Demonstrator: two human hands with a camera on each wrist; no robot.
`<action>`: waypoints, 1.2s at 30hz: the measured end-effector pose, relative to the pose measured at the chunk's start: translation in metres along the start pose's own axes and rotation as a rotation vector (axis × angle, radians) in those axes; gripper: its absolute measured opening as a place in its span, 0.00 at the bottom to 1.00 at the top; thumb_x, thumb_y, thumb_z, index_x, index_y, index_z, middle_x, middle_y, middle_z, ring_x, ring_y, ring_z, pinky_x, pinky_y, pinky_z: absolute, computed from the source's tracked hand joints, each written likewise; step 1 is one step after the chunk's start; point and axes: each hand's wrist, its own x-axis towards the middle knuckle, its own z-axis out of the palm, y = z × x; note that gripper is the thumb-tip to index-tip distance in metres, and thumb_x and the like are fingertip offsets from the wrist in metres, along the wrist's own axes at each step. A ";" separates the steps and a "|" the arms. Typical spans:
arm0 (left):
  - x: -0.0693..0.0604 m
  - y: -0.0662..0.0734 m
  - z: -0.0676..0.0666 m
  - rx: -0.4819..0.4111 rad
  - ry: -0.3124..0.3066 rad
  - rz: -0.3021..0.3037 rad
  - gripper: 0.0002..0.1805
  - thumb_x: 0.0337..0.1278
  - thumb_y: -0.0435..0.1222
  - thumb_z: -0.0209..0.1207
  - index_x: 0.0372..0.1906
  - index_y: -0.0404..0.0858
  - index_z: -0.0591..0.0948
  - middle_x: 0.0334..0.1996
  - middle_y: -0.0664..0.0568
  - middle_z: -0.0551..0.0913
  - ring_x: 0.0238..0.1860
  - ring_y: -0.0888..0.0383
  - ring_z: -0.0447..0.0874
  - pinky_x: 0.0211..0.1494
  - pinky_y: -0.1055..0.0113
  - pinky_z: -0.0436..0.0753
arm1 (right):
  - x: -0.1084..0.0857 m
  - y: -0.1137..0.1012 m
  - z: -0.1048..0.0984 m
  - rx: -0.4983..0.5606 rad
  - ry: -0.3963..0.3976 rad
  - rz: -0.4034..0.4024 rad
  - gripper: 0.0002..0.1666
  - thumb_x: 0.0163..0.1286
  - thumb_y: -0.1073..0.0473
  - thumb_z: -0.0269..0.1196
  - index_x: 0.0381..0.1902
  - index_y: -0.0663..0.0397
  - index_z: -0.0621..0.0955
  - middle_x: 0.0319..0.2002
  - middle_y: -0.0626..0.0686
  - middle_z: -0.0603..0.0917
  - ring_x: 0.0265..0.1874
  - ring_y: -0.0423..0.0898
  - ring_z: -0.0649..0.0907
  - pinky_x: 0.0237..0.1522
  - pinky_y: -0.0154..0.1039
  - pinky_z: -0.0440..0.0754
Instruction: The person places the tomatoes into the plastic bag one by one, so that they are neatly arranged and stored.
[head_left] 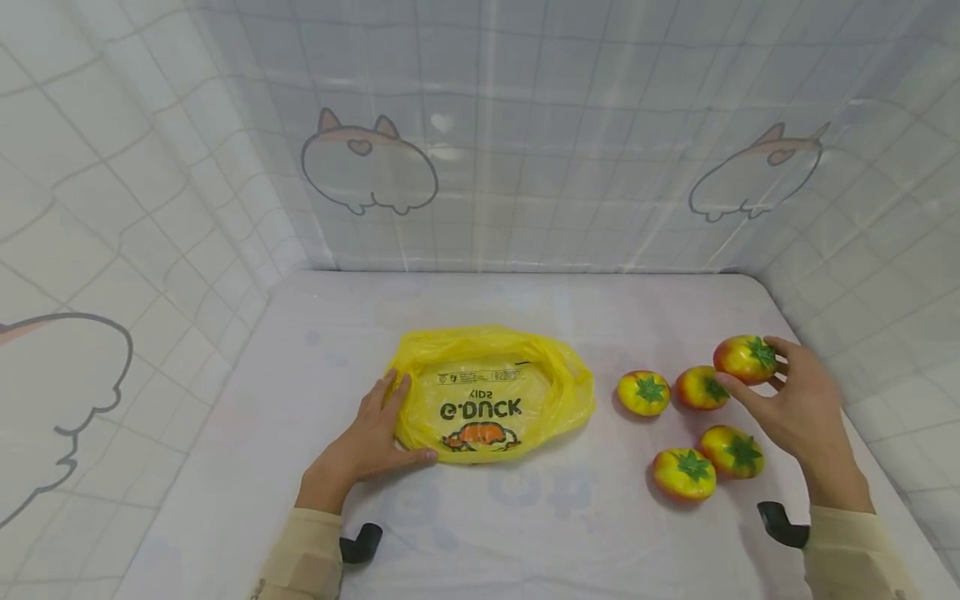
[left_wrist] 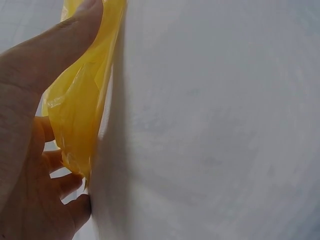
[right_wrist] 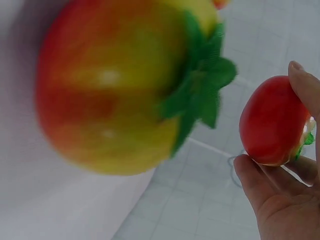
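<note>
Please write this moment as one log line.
left hand: touches yellow plastic bag | right hand: holds round red-yellow green-leaved fruit | pale table: four similar fruits

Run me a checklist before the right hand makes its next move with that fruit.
1. Held fruit in the right hand: ok, between thumb and fingers.
2. Firmness of that hold: cannot tell.
3. Yellow bag open: ok, its mouth appears spread.
4. Left hand at the bag: ok, touching its left end.
5. Held fruit over the bag: not ok, it is off to the right.
6. Other four fruits settled on the table: ok, right of the bag.
</note>
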 end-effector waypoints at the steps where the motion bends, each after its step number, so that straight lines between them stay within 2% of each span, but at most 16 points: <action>1: 0.000 0.000 0.000 0.000 0.000 -0.001 0.74 0.41 0.73 0.69 0.84 0.41 0.44 0.83 0.40 0.34 0.82 0.34 0.38 0.76 0.34 0.61 | 0.000 -0.001 0.000 0.008 0.003 -0.005 0.56 0.63 0.43 0.75 0.74 0.70 0.63 0.65 0.74 0.71 0.57 0.73 0.76 0.52 0.42 0.85; 5: -0.001 0.001 -0.001 -0.009 0.000 -0.003 0.74 0.41 0.72 0.69 0.84 0.40 0.44 0.83 0.41 0.34 0.82 0.35 0.39 0.76 0.34 0.61 | 0.002 -0.008 -0.003 0.016 0.000 -0.002 0.56 0.64 0.43 0.75 0.76 0.67 0.61 0.67 0.74 0.69 0.58 0.74 0.76 0.55 0.38 0.83; 7: -0.001 0.002 -0.001 -0.007 -0.001 -0.007 0.74 0.41 0.72 0.69 0.84 0.41 0.44 0.84 0.42 0.33 0.82 0.36 0.39 0.76 0.34 0.61 | 0.002 -0.011 -0.004 0.013 0.003 -0.008 0.56 0.64 0.44 0.74 0.76 0.67 0.61 0.67 0.74 0.69 0.58 0.74 0.76 0.55 0.54 0.79; 8: -0.001 0.002 -0.001 -0.005 -0.001 -0.008 0.74 0.41 0.72 0.69 0.84 0.41 0.44 0.84 0.42 0.33 0.82 0.36 0.39 0.76 0.34 0.61 | 0.002 -0.013 -0.005 0.009 0.007 -0.011 0.56 0.64 0.44 0.75 0.76 0.67 0.61 0.66 0.74 0.69 0.58 0.74 0.76 0.55 0.49 0.81; 10: 0.000 0.002 -0.001 0.002 0.001 -0.005 0.74 0.42 0.73 0.68 0.84 0.41 0.43 0.84 0.42 0.33 0.82 0.36 0.39 0.76 0.34 0.61 | 0.002 -0.016 -0.005 0.009 0.018 -0.022 0.55 0.63 0.44 0.75 0.76 0.66 0.62 0.66 0.73 0.70 0.58 0.73 0.76 0.55 0.31 0.81; 11: 0.000 0.002 -0.001 0.005 0.001 -0.007 0.74 0.41 0.73 0.68 0.84 0.41 0.43 0.84 0.42 0.33 0.82 0.36 0.39 0.76 0.35 0.61 | 0.002 -0.017 -0.006 0.015 0.022 -0.032 0.55 0.63 0.44 0.75 0.75 0.67 0.62 0.66 0.73 0.70 0.58 0.72 0.76 0.54 0.30 0.81; 12: 0.000 0.001 -0.001 0.007 0.000 -0.010 0.74 0.41 0.73 0.68 0.84 0.42 0.43 0.84 0.43 0.33 0.82 0.37 0.39 0.76 0.35 0.61 | 0.002 -0.019 -0.005 0.022 0.030 -0.042 0.55 0.62 0.45 0.76 0.75 0.67 0.63 0.65 0.72 0.71 0.58 0.72 0.77 0.52 0.20 0.78; 14: 0.000 0.001 -0.001 0.008 0.000 -0.008 0.74 0.41 0.73 0.69 0.84 0.41 0.43 0.84 0.42 0.33 0.82 0.36 0.39 0.76 0.35 0.61 | 0.001 -0.022 -0.005 0.027 0.037 -0.057 0.54 0.62 0.45 0.76 0.74 0.67 0.64 0.64 0.72 0.71 0.57 0.72 0.77 0.47 0.12 0.72; 19: 0.001 -0.001 0.001 0.012 0.002 -0.004 0.75 0.40 0.74 0.68 0.84 0.41 0.43 0.83 0.41 0.34 0.82 0.36 0.39 0.76 0.35 0.62 | 0.000 -0.029 -0.004 0.047 0.053 -0.093 0.53 0.61 0.47 0.77 0.73 0.67 0.66 0.63 0.71 0.72 0.56 0.71 0.77 0.46 0.11 0.71; 21: 0.001 -0.002 0.001 0.011 0.004 0.001 0.75 0.40 0.74 0.68 0.84 0.41 0.43 0.83 0.41 0.34 0.82 0.35 0.39 0.76 0.35 0.62 | 0.000 -0.033 -0.003 0.057 0.064 -0.108 0.52 0.60 0.48 0.78 0.73 0.66 0.66 0.63 0.71 0.73 0.56 0.70 0.78 0.45 0.09 0.68; 24: 0.002 -0.002 0.001 0.009 0.010 0.009 0.75 0.41 0.73 0.69 0.84 0.40 0.43 0.83 0.40 0.34 0.81 0.35 0.39 0.75 0.34 0.62 | 0.000 -0.038 -0.002 0.063 0.069 -0.125 0.52 0.60 0.48 0.78 0.73 0.65 0.66 0.63 0.70 0.73 0.56 0.70 0.78 0.48 0.10 0.69; 26: 0.002 -0.001 0.001 0.010 0.012 0.012 0.75 0.41 0.73 0.69 0.84 0.40 0.43 0.83 0.40 0.34 0.81 0.35 0.39 0.75 0.34 0.62 | 0.000 -0.042 0.000 0.065 0.067 -0.132 0.52 0.60 0.48 0.78 0.73 0.65 0.66 0.63 0.69 0.73 0.57 0.69 0.78 0.52 0.15 0.73; 29: 0.002 -0.001 0.001 0.017 0.012 0.013 0.75 0.41 0.73 0.68 0.84 0.40 0.43 0.83 0.40 0.34 0.82 0.35 0.40 0.75 0.35 0.62 | 0.000 -0.046 0.002 0.067 0.042 -0.124 0.53 0.61 0.46 0.77 0.74 0.64 0.65 0.65 0.69 0.72 0.58 0.69 0.77 0.56 0.33 0.80; 33: 0.001 -0.001 0.001 0.004 0.007 0.009 0.75 0.40 0.73 0.69 0.84 0.40 0.44 0.83 0.40 0.34 0.81 0.35 0.40 0.76 0.35 0.62 | 0.000 -0.052 0.004 0.070 0.014 -0.116 0.54 0.62 0.45 0.76 0.75 0.63 0.64 0.66 0.69 0.71 0.59 0.68 0.76 0.55 0.53 0.80; 35: 0.000 0.000 0.000 -0.005 0.005 0.007 0.75 0.40 0.72 0.70 0.84 0.40 0.44 0.83 0.40 0.34 0.81 0.34 0.40 0.75 0.34 0.62 | 0.000 -0.054 0.005 0.075 0.012 -0.124 0.54 0.62 0.45 0.76 0.75 0.62 0.64 0.66 0.68 0.72 0.59 0.67 0.76 0.55 0.53 0.80; 36: 0.000 0.000 0.000 -0.009 0.003 0.005 0.75 0.40 0.72 0.70 0.84 0.40 0.44 0.83 0.40 0.34 0.81 0.34 0.40 0.75 0.34 0.62 | 0.000 -0.055 0.005 0.079 0.016 -0.133 0.53 0.61 0.45 0.77 0.75 0.62 0.64 0.65 0.67 0.72 0.59 0.67 0.77 0.56 0.47 0.82</action>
